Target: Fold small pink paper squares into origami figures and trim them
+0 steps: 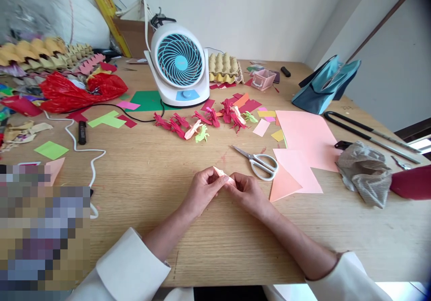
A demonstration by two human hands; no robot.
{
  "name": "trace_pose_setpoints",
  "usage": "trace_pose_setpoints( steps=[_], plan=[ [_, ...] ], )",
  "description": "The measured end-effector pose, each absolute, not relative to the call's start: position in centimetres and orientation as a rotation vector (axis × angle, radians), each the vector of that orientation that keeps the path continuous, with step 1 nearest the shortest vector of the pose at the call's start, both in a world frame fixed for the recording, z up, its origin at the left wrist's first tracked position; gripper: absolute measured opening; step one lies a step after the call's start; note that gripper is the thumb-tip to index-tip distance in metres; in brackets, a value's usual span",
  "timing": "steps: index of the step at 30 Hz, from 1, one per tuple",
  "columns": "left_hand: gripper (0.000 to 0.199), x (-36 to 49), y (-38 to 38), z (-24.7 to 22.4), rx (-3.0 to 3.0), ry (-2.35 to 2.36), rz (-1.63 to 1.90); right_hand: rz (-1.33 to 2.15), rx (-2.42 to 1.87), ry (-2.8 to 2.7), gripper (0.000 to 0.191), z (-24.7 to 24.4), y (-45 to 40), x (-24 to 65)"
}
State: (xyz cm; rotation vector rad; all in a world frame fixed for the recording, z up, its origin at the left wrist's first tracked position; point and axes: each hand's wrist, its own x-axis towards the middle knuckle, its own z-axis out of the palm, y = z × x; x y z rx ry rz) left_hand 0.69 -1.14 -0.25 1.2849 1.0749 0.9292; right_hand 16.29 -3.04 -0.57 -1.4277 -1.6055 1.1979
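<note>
Near the middle of the wooden table (134, 247), a small folded piece of light peach paper (220, 172) is pinched between my two hands. My left hand (204, 188) grips its left side, thumb on top. On its right side, the thumb and fingers of my right hand (248, 192) press the paper. Parts of the piece are hidden under the fingers. White-handled scissors (263, 165) lie just beyond my right hand, beside pink paper sheets (303, 139) and a folded peach triangle (283, 184).
Folded red, pink and green paper figures (210, 116) lie before a white fan (180, 63). At the left are a red plastic bag (81, 92), a black marker (82, 133) and a white cord (92, 150). Crumpled grey plastic (365, 170) and a blue bag (325, 85) are at the right.
</note>
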Motion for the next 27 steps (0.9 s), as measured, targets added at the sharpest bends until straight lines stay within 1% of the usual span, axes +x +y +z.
trace_pose_setpoints(
  steps=[7,13,17,20,27],
  plan=[
    [0.026,0.66,-1.12,-0.56,1.291,1.011,0.919,1.244,-1.397,-1.594,0.028,0.32,-3.07,16.57],
    [0.019,0.31,-0.76,-0.64,1.471,0.939,0.929,1.351,-1.335,-1.532,0.032,0.01,-2.86,16.85],
    [0.020,0.29,-0.76,-0.41,1.556,1.008,0.981,1.340,-1.340,-1.509,0.035,-0.23,-2.85,16.77],
    [0.022,0.35,-0.78,-0.48,1.546,1.042,0.972,1.333,-1.344,-1.511,0.034,-0.24,-2.90,16.69],
    [0.020,0.23,-0.59,-0.47,1.404,0.964,0.847,1.281,-1.397,-1.577,0.032,0.11,-3.01,16.55]
  ],
)
